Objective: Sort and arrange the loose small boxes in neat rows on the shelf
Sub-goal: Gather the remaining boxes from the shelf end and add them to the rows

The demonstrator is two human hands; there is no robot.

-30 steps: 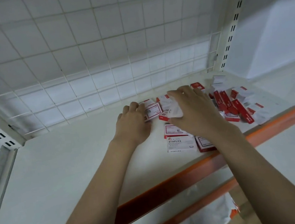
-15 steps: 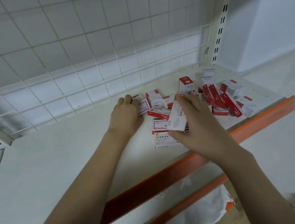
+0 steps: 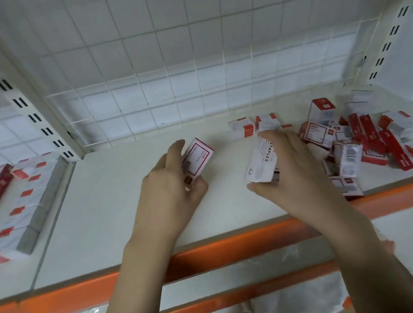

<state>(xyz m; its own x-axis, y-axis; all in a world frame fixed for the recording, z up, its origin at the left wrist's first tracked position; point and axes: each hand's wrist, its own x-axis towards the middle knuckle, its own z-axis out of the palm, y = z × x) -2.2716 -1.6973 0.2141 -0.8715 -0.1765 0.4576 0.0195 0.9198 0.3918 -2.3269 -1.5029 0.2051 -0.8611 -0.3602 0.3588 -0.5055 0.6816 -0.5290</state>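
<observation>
Gripping a small white-and-red box (image 3: 198, 158) between thumb and fingers, the left hand (image 3: 170, 186) hovers just above the white shelf (image 3: 106, 194), its box tilted with the red-framed label facing up. Just to the right of it, the right hand (image 3: 290, 169) is clamped on a white staples box (image 3: 262, 161) whose printed side reads "STAPLES"; something darker shows under that box, though whether it is a second box is hard to tell. Beyond the right hand, further right on the shelf, lies the loose pile of boxes (image 3: 370, 141), red and white, lying at all angles, one standing upright near the back. A couple more boxes (image 3: 251, 126) rest by the wire grid back panel (image 3: 189, 67), behind the right hand. Far left of the left hand, past a grey divider (image 3: 42, 205), neat rows of boxes (image 3: 5, 199) fill the neighbouring bay. An orange front rail (image 3: 224, 247) edges the shelf below both wrists.
</observation>
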